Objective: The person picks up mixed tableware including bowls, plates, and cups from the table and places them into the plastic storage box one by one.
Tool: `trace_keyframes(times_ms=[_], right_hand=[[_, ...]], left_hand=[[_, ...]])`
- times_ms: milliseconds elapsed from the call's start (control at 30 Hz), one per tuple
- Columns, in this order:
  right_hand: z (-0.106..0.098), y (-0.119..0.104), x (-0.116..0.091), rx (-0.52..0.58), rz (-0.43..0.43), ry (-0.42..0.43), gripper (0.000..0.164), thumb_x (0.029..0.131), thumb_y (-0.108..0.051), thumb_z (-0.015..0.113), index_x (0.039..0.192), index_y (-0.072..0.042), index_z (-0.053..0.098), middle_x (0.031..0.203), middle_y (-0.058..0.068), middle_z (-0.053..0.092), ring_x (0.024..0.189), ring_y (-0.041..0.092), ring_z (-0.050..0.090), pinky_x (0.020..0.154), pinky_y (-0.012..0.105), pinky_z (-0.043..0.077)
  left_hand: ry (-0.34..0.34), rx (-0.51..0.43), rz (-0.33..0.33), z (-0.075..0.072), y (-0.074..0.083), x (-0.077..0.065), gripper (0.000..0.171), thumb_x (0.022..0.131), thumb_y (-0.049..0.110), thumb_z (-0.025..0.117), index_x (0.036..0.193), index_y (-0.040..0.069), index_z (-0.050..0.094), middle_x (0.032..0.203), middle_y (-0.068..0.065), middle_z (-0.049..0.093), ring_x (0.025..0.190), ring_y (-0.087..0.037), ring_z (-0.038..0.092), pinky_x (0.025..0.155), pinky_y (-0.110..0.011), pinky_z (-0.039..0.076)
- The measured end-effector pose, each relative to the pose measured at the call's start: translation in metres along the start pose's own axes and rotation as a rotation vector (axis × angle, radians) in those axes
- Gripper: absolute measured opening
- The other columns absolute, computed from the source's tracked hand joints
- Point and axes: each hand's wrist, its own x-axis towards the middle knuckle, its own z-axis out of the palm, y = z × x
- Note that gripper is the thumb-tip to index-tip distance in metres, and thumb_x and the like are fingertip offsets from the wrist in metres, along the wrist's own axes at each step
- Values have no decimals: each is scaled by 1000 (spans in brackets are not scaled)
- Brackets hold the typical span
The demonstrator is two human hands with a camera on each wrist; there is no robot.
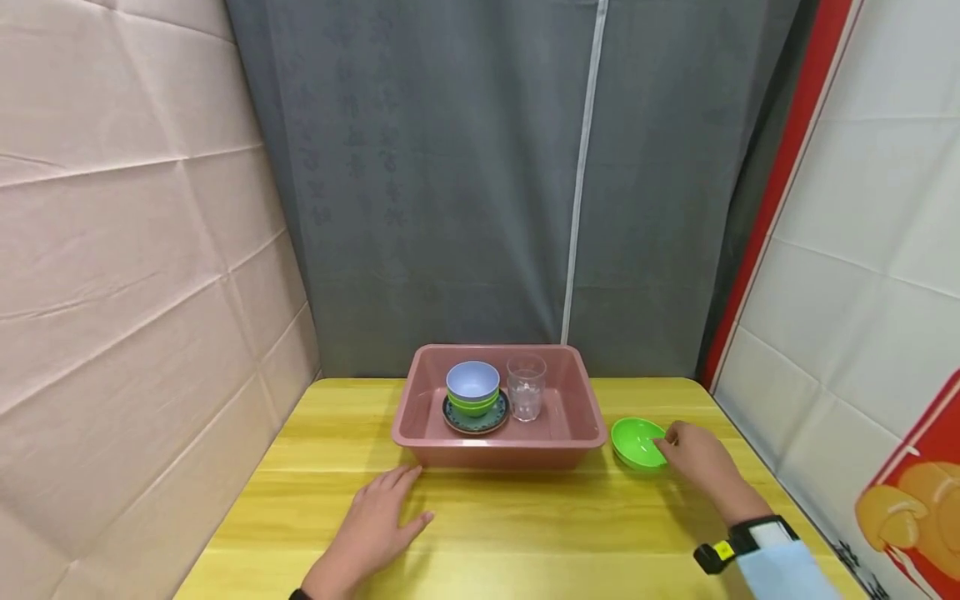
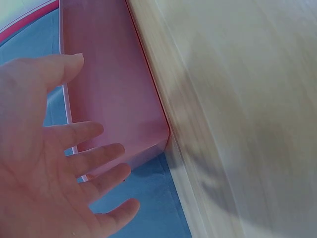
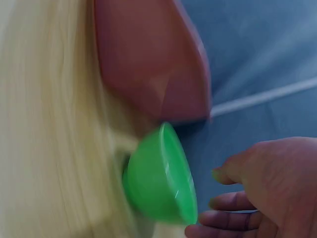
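Observation:
A bright green bowl [image 1: 636,442] stands upright on the table, to the right of the pink basin [image 1: 502,454]. My right hand [image 1: 693,458] is at the bowl's right rim. In the right wrist view, the fingers of that hand [image 3: 277,188] reach toward the green bowl [image 3: 158,173], with the thumb apart from it and a fingertip right by the rim. My left hand [image 1: 378,525] hovers with spread fingers by the basin's front left corner, holding nothing. Inside the basin, a blue bowl [image 1: 473,379] sits stacked on green bowls [image 1: 474,408], over a dark patterned plate [image 1: 491,421].
A clear glass [image 1: 527,392] stands in the basin, right of the stack. The yellow wood-grain table [image 1: 525,533] reaches back to a grey curtain [image 1: 435,208]. Pale cloth walls [image 1: 150,333] flank both sides.

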Motion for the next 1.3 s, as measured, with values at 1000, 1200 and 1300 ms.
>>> trace_keyframes(times_ms=[1000, 1200, 1300], right_hand=[[23, 32, 22, 360, 201, 25, 33, 104, -2, 55, 123, 23, 62, 109, 37, 66, 66, 24, 71, 58, 37, 63], [13, 33, 16, 392, 225, 13, 36, 105, -4, 55, 125, 24, 61, 108, 37, 66, 63, 21, 71, 61, 40, 65], [4, 32, 12, 403, 224, 13, 34, 104, -5, 57, 123, 23, 62, 103, 33, 67, 62, 19, 70, 59, 38, 64]], left_hand=[[45, -46, -19, 0, 4, 1, 53, 98, 38, 84, 138, 5, 73, 146, -18, 67, 137, -43, 60, 111, -70, 47], [81, -59, -27, -4, 2, 3, 39, 97, 30, 86, 126, 5, 77, 132, -14, 73, 125, -39, 69, 105, -63, 55], [62, -100, -64, -6, 0, 4, 34, 98, 29, 86, 123, 8, 78, 128, -11, 74, 121, -37, 71, 104, -60, 57]])
